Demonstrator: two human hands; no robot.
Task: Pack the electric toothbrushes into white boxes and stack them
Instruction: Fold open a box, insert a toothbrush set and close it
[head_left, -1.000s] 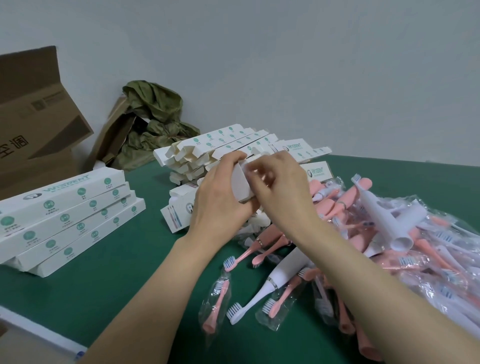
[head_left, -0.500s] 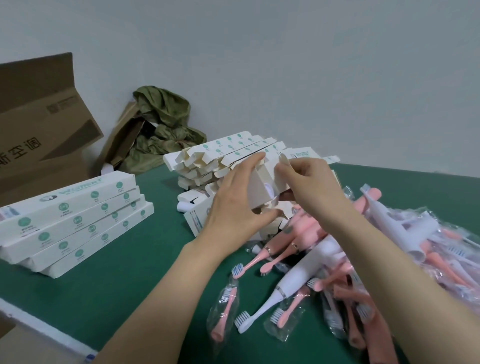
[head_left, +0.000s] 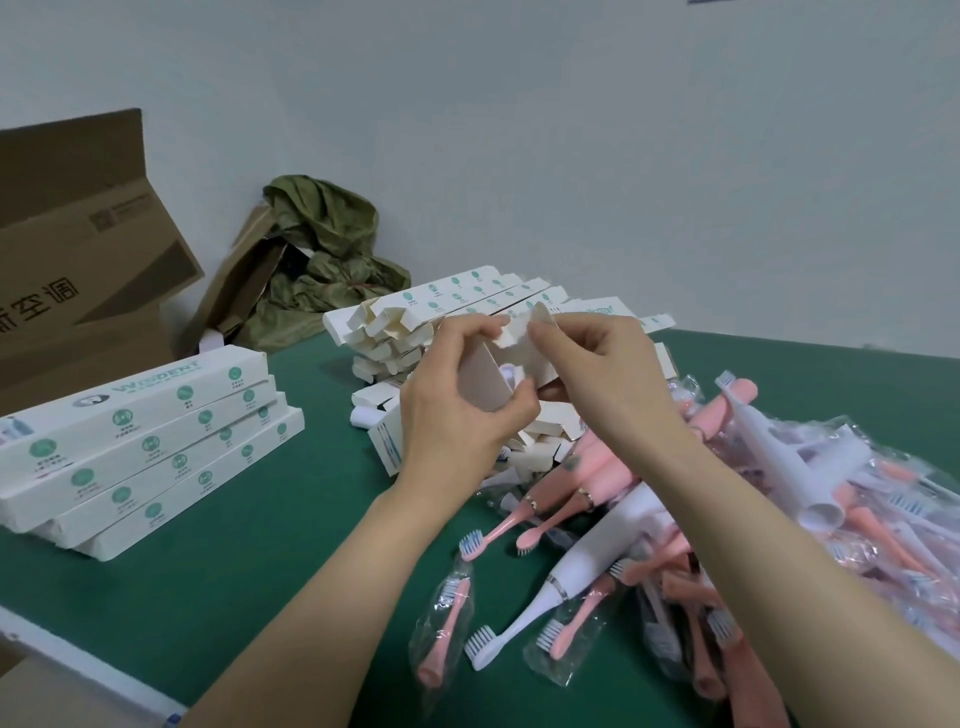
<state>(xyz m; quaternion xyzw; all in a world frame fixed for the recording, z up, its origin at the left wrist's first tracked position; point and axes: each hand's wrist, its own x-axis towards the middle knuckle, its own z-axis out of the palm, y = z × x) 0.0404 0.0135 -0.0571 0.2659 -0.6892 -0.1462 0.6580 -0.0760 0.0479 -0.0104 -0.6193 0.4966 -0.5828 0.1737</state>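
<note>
My left hand (head_left: 457, 400) grips a white box (head_left: 488, 376) from the side, its open end facing me. A purple-white toothbrush base shows inside the opening. My right hand (head_left: 597, 369) pinches the box's end flap (head_left: 537, 325) and holds it up. Behind the hands lies a heap of empty white boxes (head_left: 441, 306) with their flaps open. A stack of closed white boxes (head_left: 150, 447) sits on the left of the green table (head_left: 234, 582). Loose pink and white electric toothbrushes (head_left: 587, 561) and bagged brush heads (head_left: 447, 634) lie at the right.
A large brown carton (head_left: 78, 249) stands at the far left by the wall. A crumpled green cloth (head_left: 327, 260) lies on folded cardboard in the corner. The table's near edge has a white rim (head_left: 83, 670) at lower left.
Both hands lifted the box a little and tilted its open end toward me. My right hand moved from the box's end to pinching the flap upward, exposing the toothbrush base inside.
</note>
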